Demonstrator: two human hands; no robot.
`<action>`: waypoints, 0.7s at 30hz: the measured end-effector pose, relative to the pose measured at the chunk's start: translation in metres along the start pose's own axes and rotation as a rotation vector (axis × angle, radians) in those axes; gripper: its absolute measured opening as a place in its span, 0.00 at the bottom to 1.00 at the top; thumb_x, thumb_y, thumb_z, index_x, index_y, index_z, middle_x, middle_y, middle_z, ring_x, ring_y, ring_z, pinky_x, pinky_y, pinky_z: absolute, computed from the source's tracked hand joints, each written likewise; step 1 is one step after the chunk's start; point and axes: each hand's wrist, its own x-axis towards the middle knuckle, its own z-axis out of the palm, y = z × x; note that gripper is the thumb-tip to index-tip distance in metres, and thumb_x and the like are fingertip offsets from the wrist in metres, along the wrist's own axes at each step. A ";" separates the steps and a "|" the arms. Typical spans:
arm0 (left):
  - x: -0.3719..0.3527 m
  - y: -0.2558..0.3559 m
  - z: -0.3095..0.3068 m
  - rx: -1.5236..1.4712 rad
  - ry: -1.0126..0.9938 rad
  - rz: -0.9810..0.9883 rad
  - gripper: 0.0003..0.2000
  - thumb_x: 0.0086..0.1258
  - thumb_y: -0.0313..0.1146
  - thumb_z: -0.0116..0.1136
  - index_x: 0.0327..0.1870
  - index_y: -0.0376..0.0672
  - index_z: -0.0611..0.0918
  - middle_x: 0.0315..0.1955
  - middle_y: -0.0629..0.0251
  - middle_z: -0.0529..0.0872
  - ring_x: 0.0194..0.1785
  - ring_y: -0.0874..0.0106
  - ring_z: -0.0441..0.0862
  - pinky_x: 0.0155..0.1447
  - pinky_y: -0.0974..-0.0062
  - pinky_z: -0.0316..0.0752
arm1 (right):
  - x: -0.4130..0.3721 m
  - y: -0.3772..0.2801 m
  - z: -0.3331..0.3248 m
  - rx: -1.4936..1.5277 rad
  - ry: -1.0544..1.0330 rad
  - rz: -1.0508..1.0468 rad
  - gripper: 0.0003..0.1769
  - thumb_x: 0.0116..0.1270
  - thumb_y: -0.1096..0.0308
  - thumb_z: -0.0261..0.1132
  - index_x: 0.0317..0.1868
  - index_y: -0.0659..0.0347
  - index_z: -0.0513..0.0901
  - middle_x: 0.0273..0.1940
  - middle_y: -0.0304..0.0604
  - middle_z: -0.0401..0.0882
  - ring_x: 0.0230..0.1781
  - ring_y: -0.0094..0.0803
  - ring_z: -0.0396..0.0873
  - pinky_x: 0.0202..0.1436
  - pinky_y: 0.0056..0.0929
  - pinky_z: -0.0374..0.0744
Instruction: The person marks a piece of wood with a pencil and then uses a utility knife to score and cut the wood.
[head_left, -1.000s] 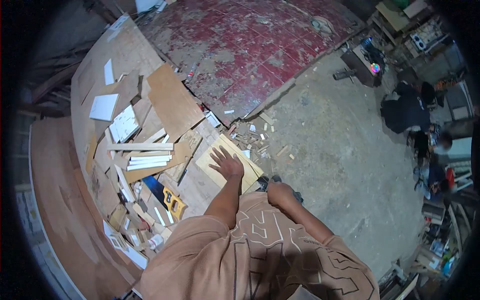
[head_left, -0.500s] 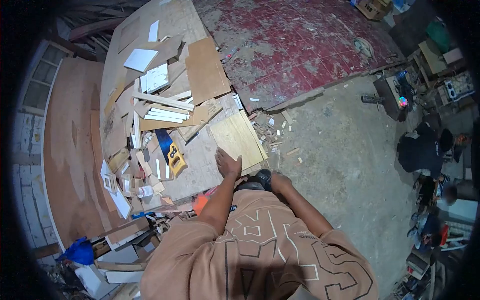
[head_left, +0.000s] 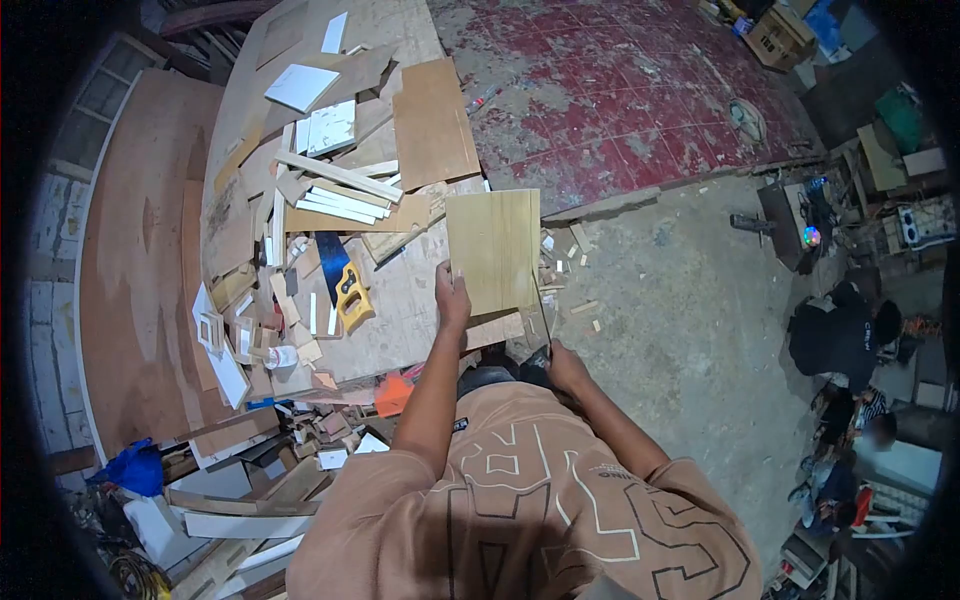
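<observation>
My left hand (head_left: 453, 297) grips a light wooden board (head_left: 488, 250) by its left edge, fingers behind and thumb on top. The board is raised at a tilt over the near right corner of the workbench (head_left: 385, 335). A narrow strip runs along the board's right edge beside a thin line. Below that edge, my right hand (head_left: 568, 368) is closed on a thin, dark, blade-like tool (head_left: 546, 325), seen edge-on. Its tip meets the board's lower right side; its handle is hidden in the fist. A yellow-handled handsaw (head_left: 350, 295) lies flat on the bench.
White strips (head_left: 345, 203), white panels (head_left: 302, 87) and a brown sheet (head_left: 436, 122) cover the bench's far part. Wood scraps (head_left: 578, 240) litter the concrete floor to the right. A person in dark clothing (head_left: 835, 335) is at far right, near a cardboard box (head_left: 778, 38).
The board has come up off the bench and turned more upright, now gripped by my left hand, which lay flat on it before. The blade-like tool now shows above my right hand.
</observation>
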 end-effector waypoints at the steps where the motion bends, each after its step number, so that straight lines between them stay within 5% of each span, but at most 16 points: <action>1: 0.002 0.009 -0.003 -0.082 -0.027 0.007 0.12 0.72 0.25 0.47 0.55 0.34 0.72 0.45 0.58 0.82 0.49 0.71 0.79 0.57 0.73 0.72 | -0.002 -0.005 -0.007 0.025 0.006 -0.027 0.17 0.62 0.71 0.63 0.50 0.66 0.72 0.42 0.65 0.81 0.46 0.62 0.80 0.49 0.55 0.77; 21: 0.023 0.061 -0.020 -0.175 -0.050 0.059 0.12 0.72 0.30 0.51 0.52 0.37 0.75 0.43 0.64 0.80 0.47 0.74 0.77 0.56 0.72 0.72 | 0.004 -0.037 -0.044 0.035 0.023 -0.100 0.17 0.62 0.69 0.65 0.49 0.65 0.74 0.43 0.64 0.82 0.46 0.61 0.80 0.49 0.54 0.78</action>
